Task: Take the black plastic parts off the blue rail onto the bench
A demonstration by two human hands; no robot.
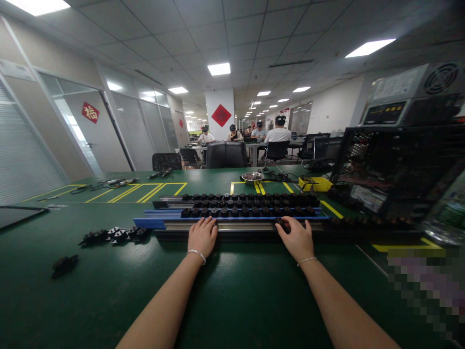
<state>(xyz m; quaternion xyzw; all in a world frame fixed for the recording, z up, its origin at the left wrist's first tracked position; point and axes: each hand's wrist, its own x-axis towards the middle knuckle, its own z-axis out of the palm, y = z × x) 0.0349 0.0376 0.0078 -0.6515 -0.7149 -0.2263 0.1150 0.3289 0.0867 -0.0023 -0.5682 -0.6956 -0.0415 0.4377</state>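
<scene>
My left hand [202,237] lies with its fingers out flat on the front metal rail [247,226], left of the middle. Farther right, my right hand [297,236] pinches a small black part [282,224] at that same rail; its exact kind is hard to make out. Behind the rail run blue rails [152,214] that carry rows of black socket-like parts [225,212]. More such black parts [370,222] sit along the right end of the front rail, partly in shadow.
Loose black parts [118,234] and a single one [65,264] lie at left. A metal bowl [253,177], cables [276,174], a yellow bin [315,184] and tools [125,182] are farther back. A computer case [395,165] stands at right. Several people sit at distant tables.
</scene>
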